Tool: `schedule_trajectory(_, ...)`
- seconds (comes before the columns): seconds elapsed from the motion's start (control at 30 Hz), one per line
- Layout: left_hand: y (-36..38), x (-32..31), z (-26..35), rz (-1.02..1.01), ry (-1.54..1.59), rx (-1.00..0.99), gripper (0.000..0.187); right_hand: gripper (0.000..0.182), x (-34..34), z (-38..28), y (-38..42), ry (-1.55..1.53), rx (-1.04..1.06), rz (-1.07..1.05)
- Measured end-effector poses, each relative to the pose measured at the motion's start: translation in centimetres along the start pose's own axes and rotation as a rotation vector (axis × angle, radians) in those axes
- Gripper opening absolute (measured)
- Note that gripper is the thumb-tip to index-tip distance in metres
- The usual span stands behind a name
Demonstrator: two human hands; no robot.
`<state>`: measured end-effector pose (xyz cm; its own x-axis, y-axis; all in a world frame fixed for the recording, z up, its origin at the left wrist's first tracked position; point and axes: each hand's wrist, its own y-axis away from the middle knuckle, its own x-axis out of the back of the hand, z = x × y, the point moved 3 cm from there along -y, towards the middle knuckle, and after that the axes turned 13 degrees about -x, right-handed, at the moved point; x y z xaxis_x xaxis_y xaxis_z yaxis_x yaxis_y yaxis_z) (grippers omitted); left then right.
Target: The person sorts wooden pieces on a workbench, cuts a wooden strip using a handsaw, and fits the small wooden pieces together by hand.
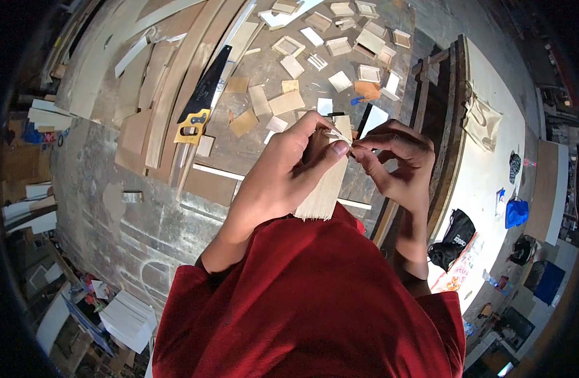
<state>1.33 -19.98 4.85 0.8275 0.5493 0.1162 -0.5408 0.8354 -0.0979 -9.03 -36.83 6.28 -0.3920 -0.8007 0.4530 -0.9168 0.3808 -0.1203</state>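
Observation:
A pale wooden board (325,194) with a ragged, splintered lower end stands out in front of my red shirt. My left hand (282,165) is closed around its left side, the thumb lying across its face. Near that thumb, a thin light strip (334,135) curls at the upper part of the board. My right hand (399,157) pinches with thumb and fingertips at the board's right edge, close to the left thumb. What lies between those fingertips is too small to make out.
A handsaw (204,94) with a yellow handle lies on long planks at the left. Several small wooden frames and panels (286,101) are scattered beyond my hands. On the right, a long white-topped bench (484,170) carries a cloth bag (481,116) and a black pouch (454,239).

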Motion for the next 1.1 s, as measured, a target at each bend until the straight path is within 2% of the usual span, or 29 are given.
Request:
schedule_trajectory(0.73, -0.4, 0.0, 0.1, 0.009, -0.069, -0.03, 0.021, 0.012, 0.1, 0.1, -0.1, 0.023, -0.003, 0.021)
schedule_trajectory(1.1, -1.2, -0.3, -0.4, 0.07, -0.049, -0.041, 0.024, 0.013, 0.4, 1.1, -0.4, -0.066, -0.088, -0.034)
